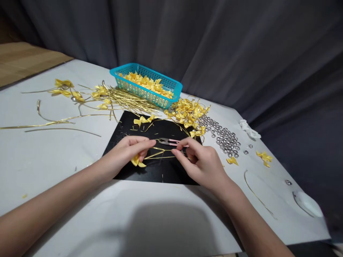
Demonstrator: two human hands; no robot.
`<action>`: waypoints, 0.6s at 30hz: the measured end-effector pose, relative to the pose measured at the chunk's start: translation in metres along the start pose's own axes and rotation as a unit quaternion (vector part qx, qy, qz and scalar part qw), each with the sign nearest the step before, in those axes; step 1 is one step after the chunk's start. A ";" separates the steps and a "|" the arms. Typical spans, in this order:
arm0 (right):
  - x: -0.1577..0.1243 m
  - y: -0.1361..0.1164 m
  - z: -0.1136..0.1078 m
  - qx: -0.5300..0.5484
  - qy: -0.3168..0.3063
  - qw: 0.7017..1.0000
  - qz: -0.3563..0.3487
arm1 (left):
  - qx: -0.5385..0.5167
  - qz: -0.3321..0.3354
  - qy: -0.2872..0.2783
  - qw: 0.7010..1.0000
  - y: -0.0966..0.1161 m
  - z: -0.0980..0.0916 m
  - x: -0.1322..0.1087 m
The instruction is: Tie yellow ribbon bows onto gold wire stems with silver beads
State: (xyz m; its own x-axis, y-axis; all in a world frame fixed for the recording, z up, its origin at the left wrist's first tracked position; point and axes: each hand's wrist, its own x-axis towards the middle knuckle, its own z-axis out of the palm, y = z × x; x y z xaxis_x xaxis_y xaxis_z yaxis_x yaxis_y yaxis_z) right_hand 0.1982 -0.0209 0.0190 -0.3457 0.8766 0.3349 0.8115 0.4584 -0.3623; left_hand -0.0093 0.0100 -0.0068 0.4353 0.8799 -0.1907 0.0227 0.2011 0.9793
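Note:
My left hand (pixel 134 150) is closed, with a yellow ribbon bow (pixel 137 161) showing beneath its fingers. Thin gold cord (pixel 157 154) runs from there to my right hand (pixel 199 157), whose thumb and index finger pinch it. Both hands are over a black mat (pixel 150 173). Small thread snips (pixel 168 141) with pink handles lie on the mat just behind the cord, close to my right fingers. Behind the snips, another yellow bow (pixel 144 120) rests at the mat's far edge. How the cord joins the bow is hidden by my left fingers.
A turquoise basket (pixel 120 71) of yellow bows stands at the back, beside a bundle of gold cords (pixel 131 100). Right of it are a pile of yellow bows (pixel 189 110) and many silver beads (pixel 227 141). Loose cords (pixel 64 121) lie left. A white cloth (pixel 249 129) sits far right.

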 end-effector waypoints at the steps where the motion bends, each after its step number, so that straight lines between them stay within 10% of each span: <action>1: 0.000 0.000 0.001 0.001 0.001 1.000 -0.009 | 0.016 -0.010 -0.006 1.000 0.001 0.001 0.000; 18: -0.004 0.001 0.005 -0.086 0.072 0.989 -0.093 | 0.028 -0.048 -0.089 0.994 0.009 0.005 -0.006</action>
State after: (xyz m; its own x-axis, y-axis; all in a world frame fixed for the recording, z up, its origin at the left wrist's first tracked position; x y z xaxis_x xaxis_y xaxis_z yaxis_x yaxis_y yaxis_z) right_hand 0.1982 -0.0237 0.0132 -0.4366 0.7431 0.5071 0.8126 0.5677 -0.1323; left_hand -0.0076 0.0048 0.0034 0.5815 0.7663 -0.2734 0.1202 0.2514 0.9604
